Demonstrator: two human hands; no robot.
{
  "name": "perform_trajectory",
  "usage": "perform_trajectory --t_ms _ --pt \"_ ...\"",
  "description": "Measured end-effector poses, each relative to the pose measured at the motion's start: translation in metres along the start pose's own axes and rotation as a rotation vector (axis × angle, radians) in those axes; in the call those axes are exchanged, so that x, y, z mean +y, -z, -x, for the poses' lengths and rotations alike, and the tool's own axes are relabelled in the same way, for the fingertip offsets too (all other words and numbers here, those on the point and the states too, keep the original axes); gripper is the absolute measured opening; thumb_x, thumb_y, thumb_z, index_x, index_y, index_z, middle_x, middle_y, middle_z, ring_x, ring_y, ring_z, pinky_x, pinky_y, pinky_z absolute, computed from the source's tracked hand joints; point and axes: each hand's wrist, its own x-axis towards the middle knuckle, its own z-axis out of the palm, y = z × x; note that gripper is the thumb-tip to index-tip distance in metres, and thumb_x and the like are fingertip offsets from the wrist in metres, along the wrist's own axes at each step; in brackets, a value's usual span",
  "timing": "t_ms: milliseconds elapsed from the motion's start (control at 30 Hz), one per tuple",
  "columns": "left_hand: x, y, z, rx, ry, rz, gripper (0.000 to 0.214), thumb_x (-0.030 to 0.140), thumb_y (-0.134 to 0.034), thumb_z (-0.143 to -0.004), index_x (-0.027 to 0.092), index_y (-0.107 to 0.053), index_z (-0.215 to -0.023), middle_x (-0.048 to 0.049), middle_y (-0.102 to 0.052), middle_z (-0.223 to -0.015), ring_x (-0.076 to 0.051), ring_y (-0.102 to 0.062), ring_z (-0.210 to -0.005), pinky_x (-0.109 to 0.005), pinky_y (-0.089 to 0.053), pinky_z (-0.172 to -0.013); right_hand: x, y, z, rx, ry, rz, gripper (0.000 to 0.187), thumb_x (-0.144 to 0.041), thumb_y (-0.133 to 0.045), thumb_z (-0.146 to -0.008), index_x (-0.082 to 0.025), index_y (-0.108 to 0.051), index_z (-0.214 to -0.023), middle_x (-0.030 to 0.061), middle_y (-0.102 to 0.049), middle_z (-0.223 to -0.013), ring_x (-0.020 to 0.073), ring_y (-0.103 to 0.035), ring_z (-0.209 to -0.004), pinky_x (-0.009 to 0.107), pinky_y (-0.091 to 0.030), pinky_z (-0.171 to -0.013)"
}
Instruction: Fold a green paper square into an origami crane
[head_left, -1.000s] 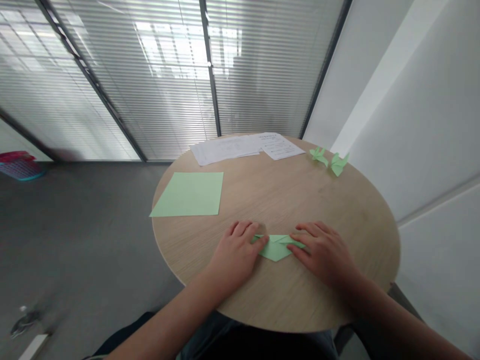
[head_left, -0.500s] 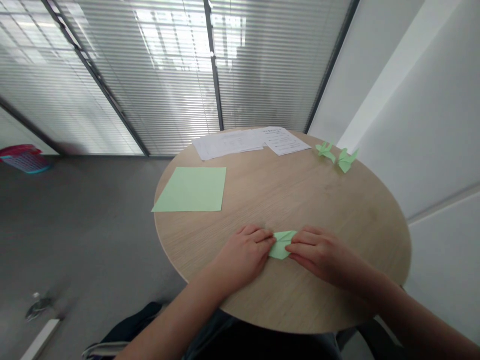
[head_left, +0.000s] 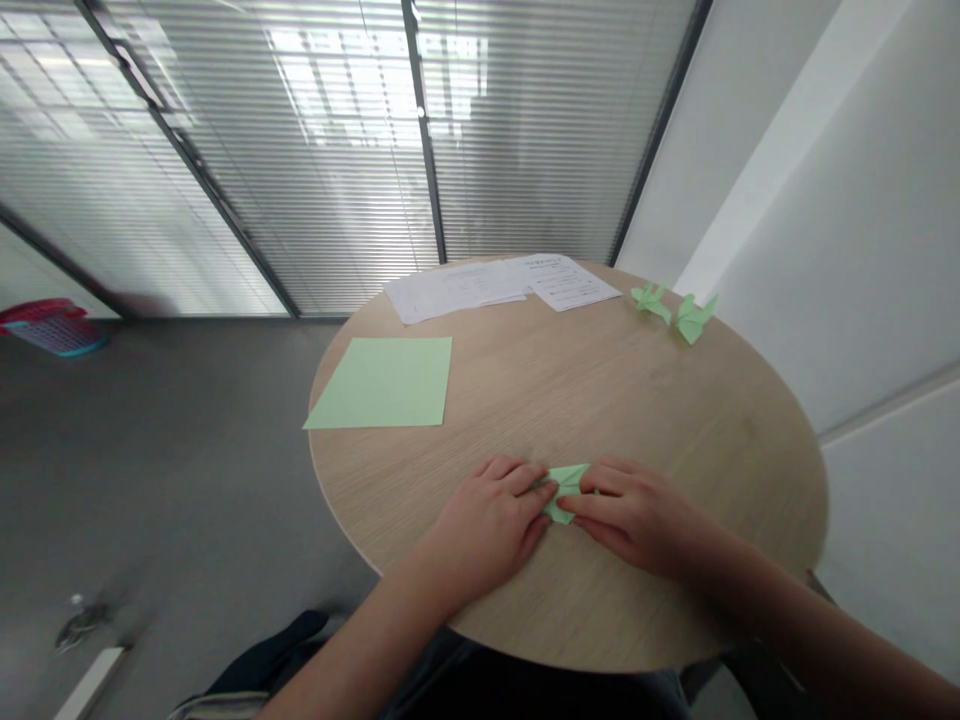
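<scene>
Hands meet near front edge of round table (head_left: 697, 430); folded green paper (head_left: 568, 484) lies flat on wood between them; left hand (head_left: 491, 512) pinches its left corner, fingers bunched; right hand (head_left: 637, 510) pins right side under closed fingers, index laid across fold; judgement: crease wants edges aligned first, then firm fingertip pressure outward from centre, paper flat; flat green sheet (head_left: 382, 382) well apart, left; white printed sheets (head_left: 495, 282), two folded green figures (head_left: 675, 310) at far rim.
</scene>
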Motion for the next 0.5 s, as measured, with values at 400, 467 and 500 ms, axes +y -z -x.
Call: perform_trajectory --t_ms 400,467,500 --pt "0.000 0.007 0.000 -0.012 0.002 0.074 0.029 0.026 -0.061 -0.098 0.017 -0.070 -0.125 -0.0076 -0.070 -0.131 -0.027 -0.062 -0.118 -0.046 -0.047 -0.109 -0.002 -0.009 -0.004 0.042 -0.107 -0.123 0.017 -0.020 -0.057 -0.099 -0.019 -0.071 -0.089 0.0063 -0.070 -0.088 0.0210 -0.063 -0.084 0.037 -0.047 -0.084" --pt "0.001 0.010 0.002 -0.041 0.000 0.084 0.030 0.025 -0.062 -0.098 0.018 -0.069 -0.125 -0.0077 -0.069 -0.131 -0.027 -0.062 -0.117 -0.047 -0.047 -0.108 0.002 -0.009 -0.007 -0.011 -0.159 -0.151 0.016 -0.022 -0.059 -0.098 -0.018 -0.069 -0.086 0.0059 -0.069 -0.086 0.0214 -0.062 -0.084 0.036 -0.046 -0.081" --pt "0.002 0.011 0.003 -0.054 -0.001 0.090 0.030 0.025 -0.062 -0.097 0.019 -0.069 -0.126 -0.0076 -0.069 -0.131 -0.027 -0.062 -0.118 -0.047 -0.047 -0.107 0.004 -0.007 -0.008 -0.044 -0.183 -0.167 0.016 -0.022 -0.060 -0.098 -0.018 -0.069 -0.084 0.0055 -0.068 -0.084 0.0213 -0.061 -0.083 0.035 -0.046 -0.079"
